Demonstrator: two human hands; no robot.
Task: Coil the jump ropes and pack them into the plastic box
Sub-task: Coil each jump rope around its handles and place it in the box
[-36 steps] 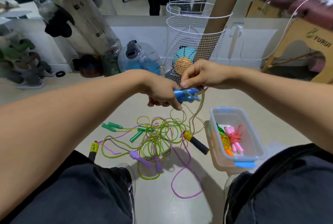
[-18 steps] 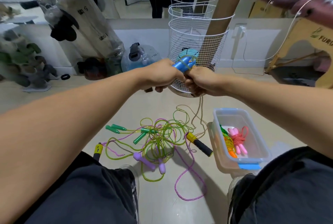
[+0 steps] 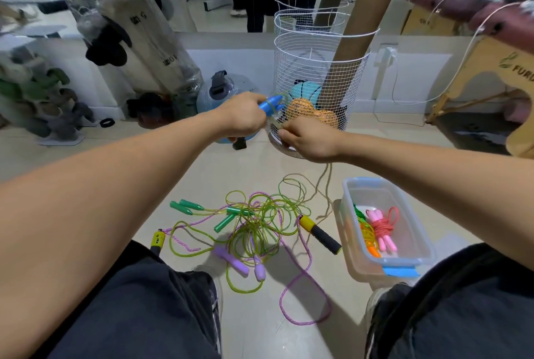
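Jump rope (image 3: 271, 104) (blue handles) gripped by left hand (image 3: 245, 120) | right hand (image 3: 306, 139) seemingly pinching cord | stand (image 3: 488, 69) reads "FUR…"

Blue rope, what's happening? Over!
Left hand grips blue handles. Right hand pulls its cord. Box open, tangled ropes on floor.

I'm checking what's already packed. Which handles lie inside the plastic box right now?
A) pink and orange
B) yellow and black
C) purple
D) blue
A: the pink handles and orange handles lie coiled inside the plastic box.
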